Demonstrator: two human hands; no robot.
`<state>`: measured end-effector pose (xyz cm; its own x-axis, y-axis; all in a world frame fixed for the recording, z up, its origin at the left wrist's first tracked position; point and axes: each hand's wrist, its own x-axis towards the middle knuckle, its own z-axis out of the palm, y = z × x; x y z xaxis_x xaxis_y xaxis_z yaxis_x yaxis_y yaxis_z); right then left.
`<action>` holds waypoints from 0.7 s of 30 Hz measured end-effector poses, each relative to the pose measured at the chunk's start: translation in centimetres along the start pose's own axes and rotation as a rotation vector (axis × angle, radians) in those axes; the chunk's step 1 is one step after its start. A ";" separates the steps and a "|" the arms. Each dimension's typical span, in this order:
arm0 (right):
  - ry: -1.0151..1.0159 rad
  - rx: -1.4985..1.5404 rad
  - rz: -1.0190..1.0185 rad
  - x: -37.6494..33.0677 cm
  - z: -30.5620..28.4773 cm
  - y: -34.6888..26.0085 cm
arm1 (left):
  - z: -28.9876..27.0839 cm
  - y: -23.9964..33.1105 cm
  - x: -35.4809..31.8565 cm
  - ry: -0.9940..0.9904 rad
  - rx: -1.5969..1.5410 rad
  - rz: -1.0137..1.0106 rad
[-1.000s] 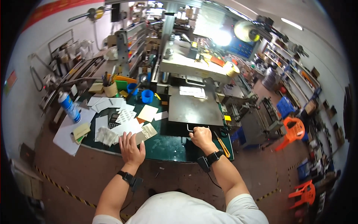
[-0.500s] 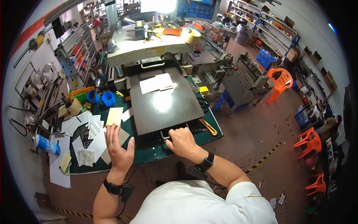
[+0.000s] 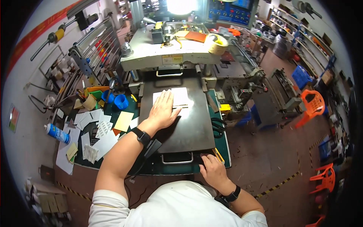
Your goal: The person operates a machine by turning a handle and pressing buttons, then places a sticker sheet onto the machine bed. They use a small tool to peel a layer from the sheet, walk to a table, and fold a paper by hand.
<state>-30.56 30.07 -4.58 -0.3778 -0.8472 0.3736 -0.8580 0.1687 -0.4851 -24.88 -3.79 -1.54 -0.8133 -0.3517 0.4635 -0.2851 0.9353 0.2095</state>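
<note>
My left hand (image 3: pixel 163 111) lies with fingers stretched out on white sheets (image 3: pixel 180 94), which rest on the dark metal plate (image 3: pixel 185 132) of a press. The palm covers part of the sheets. At the plate's near right corner, my right hand (image 3: pixel 214 170) hovers by the table edge, its fingers bent and the thumb apart from them. Its fingertips are at a small dark tool, partly hidden, that I cannot make out clearly. Just beyond them lies a yellow utility knife (image 3: pixel 218 155). To the left of this hand is the plate's metal handle (image 3: pixel 177 162).
Above the plate's far end stands the press head (image 3: pixel 170 51), with a tape roll (image 3: pixel 218 46) on top. Left on the green mat are papers (image 3: pixel 107 145), a yellow card (image 3: pixel 124 121) and blue cups (image 3: pixel 121 102). Black scissors (image 3: pixel 218 126) lie right. An orange chair (image 3: pixel 313 106) stands farther right.
My right hand has let go of the plate's handle and moved right to the knife. My left hand has moved from above the papers onto the white sheets. The view has shifted.
</note>
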 end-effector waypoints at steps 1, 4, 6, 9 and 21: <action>-0.039 -0.001 -0.002 0.4 -0.1 0.4 | 0.7 -0.3 0.2 -0.069 -0.015 -0.040; -0.190 0.065 -0.020 0.7 -0.8 2.3 | 0.2 -1.0 -2.6 -0.156 -0.054 -0.062; -0.279 0.102 -0.030 0.5 -1.9 3.0 | -3.0 -0.5 -5.5 -0.178 -0.103 0.029; -0.477 0.185 0.044 0.9 -4.2 3.2 | -6.2 -1.3 -8.9 -0.226 -0.187 0.069; -0.970 0.895 0.246 7.5 -9.5 3.8 | -5.4 -1.5 -10.8 -0.120 -0.335 0.103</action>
<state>-39.98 29.14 3.88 0.2290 -0.9180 -0.3238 -0.1423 0.2975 -0.9441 -12.92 -1.55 -2.18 -0.8886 -0.2310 0.3962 -0.0331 0.8940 0.4469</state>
